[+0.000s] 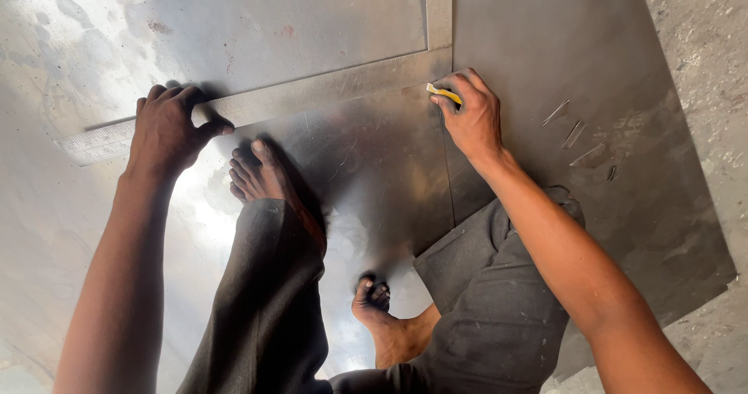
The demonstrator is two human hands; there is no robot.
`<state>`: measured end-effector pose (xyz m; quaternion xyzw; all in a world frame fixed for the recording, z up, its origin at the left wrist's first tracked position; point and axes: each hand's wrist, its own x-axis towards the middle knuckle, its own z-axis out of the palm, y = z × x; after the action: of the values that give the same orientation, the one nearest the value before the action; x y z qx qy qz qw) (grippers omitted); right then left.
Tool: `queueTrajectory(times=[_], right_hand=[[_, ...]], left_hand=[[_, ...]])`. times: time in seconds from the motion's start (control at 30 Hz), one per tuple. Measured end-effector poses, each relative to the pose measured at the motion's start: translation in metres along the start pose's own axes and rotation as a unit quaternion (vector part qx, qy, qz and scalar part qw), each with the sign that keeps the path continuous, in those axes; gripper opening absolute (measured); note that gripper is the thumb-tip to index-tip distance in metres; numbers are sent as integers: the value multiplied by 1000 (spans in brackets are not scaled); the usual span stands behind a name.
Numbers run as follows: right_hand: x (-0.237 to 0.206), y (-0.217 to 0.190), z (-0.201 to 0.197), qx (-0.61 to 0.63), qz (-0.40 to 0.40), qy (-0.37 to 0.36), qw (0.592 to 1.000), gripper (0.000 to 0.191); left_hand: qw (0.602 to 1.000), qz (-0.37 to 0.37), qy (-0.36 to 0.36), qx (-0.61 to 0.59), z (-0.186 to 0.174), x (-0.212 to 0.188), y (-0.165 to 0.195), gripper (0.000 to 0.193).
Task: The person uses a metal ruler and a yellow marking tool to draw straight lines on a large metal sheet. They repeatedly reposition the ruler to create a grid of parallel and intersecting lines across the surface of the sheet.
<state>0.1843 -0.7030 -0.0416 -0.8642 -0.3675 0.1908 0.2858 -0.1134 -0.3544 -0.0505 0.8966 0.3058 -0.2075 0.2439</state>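
Squatting barefoot on a big steel sheet [327, 36] laid on rough concrete floor [701, 43]. Left hand [167, 129] pressed flat-ish on long arm of a metal L-square [312, 94], fingers curled over its far edge, thumb stretched along near edge w/ tip on the blade; not gripping anything else, just pinning it down. Square's long arm runs diagonally from lower left up to corner near top centre; short arm goes straight up out of view. Right hand [471, 117] closed round a small yellow marker [442, 93], tip touching sheet just beside square's corner, on near side of long arm. Thin scribed line runs down sheet from that spot toward right knee. Left foot [261, 176] planted on sheet just below long arm, btwn the two hands; right foot [378, 308] lower, toes on sheet too. Dark grey trousers [491, 300] on both legs. Few small metal slivers [573, 133] lying on sheet to right of right hand, well apart from square. Bright glare on sheet near left wrist.
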Motion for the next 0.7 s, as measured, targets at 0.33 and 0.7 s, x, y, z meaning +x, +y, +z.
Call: queueTrajectory(times=[0.33,0.7], right_hand=[[4,4,4,-2,-41,-16,999,12],[-21,-27,11,-48,58,-310,948,14]], left_hand=[[1000,5,2,-11,-3,0,1,50],[999,23,19,23,-4,-4,-5,57]])
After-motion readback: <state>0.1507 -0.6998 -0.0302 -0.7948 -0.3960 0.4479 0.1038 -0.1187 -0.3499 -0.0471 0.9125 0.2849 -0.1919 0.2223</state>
